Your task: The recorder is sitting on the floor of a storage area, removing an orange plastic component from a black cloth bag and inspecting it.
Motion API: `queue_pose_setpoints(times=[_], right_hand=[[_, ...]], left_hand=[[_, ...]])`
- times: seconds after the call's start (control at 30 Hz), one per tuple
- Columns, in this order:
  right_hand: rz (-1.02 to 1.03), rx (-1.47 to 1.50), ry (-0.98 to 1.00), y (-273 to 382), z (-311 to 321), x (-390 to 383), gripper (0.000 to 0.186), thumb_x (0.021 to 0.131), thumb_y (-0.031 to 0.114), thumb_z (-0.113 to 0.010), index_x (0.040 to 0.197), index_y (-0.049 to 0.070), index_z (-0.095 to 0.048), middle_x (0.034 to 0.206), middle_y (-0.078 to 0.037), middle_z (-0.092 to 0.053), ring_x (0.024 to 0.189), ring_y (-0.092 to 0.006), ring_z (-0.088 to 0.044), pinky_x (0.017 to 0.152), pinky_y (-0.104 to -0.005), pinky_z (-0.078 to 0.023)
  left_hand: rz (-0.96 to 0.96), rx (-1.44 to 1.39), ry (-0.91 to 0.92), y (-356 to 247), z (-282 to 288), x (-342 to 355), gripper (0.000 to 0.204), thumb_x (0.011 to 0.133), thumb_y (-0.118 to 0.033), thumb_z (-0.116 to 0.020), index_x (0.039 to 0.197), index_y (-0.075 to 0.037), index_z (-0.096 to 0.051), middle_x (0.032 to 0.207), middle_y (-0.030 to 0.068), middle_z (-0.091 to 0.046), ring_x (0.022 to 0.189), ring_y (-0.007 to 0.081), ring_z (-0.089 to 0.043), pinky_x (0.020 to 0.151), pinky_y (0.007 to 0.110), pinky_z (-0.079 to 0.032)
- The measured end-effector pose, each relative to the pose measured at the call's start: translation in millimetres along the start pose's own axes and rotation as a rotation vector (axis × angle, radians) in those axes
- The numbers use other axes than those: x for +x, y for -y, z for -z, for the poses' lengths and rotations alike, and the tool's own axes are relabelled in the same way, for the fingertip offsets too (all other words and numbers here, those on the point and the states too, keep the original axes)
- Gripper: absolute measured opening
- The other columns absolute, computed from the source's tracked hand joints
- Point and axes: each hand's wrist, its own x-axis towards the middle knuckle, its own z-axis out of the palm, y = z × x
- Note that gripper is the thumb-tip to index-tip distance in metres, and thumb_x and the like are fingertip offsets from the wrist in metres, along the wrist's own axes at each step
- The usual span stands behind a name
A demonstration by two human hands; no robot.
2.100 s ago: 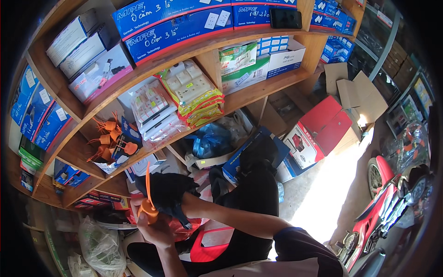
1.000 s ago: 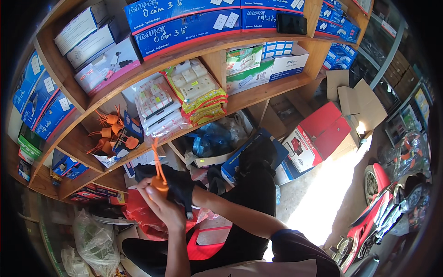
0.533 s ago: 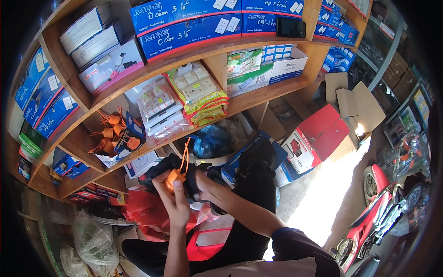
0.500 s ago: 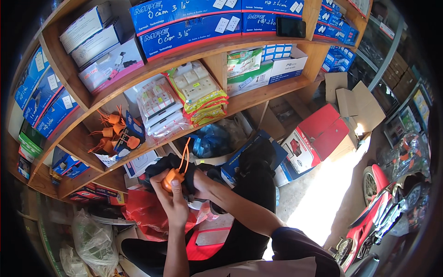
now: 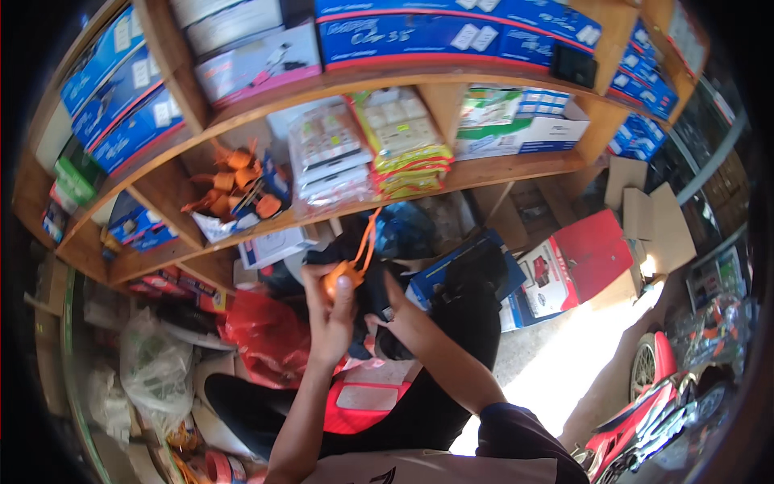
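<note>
The head view looks through a wide fisheye lens, the left one of two cameras worn on the person's head. It faces down and forward, over the white-fronted, dark-sleeved shirt (image 5: 435, 468) at the near edge. The bare left hand (image 5: 330, 319) is close below; the brown wooden shelving (image 5: 445, 109) bends across the far side, and the red motorbike (image 5: 651, 403) curves along the right rim.

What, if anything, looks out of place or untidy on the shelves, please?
The orange wired fittings lie jumbled, with leads sticking out in different directions, while the packaged sockets to their right are stacked. The black phone also looks out of place, propped before the boxed goods.
</note>
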Motion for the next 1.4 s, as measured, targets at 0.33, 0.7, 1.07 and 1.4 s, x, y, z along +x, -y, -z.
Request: queue_pose_setpoints(times=[0.33,0.7,1.07,1.4], right_hand=[[0.094,-0.067,-0.197,-1,-40,13,0.035,0.108,0.035,-0.048,0.129,0.01,-0.06,0.1,0.001,-0.064,0.078,-0.0077,-0.06,0.071,-0.0233,-0.05],[1.019,-1.331,0.067,35,-20,11,0.03,0.085,0.017,-0.071,0.112,0.006,-0.064,0.109,-0.017,-0.066,0.095,-0.0392,-0.065,0.083,-0.0448,-0.054],[0.806,-1.22,0.296,9,-14,10,0.047,0.092,0.013,-0.067,0.136,0.003,-0.055,0.136,-0.02,-0.06,0.123,-0.0368,-0.059,0.101,-0.0403,-0.049],[0.881,-1.133,0.402,31,-20,-1,0.04,0.093,0.012,-0.063,0.131,0.003,-0.057,0.123,-0.019,-0.065,0.107,-0.0396,-0.065,0.089,-0.0426,-0.054]], left_hand=[[0.509,-0.361,-0.192,-1,15,55,0.056,0.101,-0.067,-0.041,0.081,-0.017,-0.055,0.057,-0.0044,-0.044,0.042,0.007,-0.034,0.039,0.022,-0.019],[0.785,-0.046,0.097,-27,39,69,0.057,0.098,-0.063,-0.047,0.065,-0.017,-0.056,0.051,-0.0043,-0.049,0.032,0.0073,-0.031,0.034,0.024,-0.016],[0.451,0.484,-0.091,-39,38,54,0.06,0.104,-0.052,-0.044,0.065,-0.008,-0.056,0.051,0.0007,-0.049,0.036,0.0121,-0.045,0.033,0.027,-0.031],[0.726,-0.049,0.03,-32,44,48,0.063,0.103,-0.062,-0.04,0.061,-0.018,-0.054,0.043,-0.0068,-0.045,0.027,0.0061,-0.029,0.028,0.022,-0.018]])
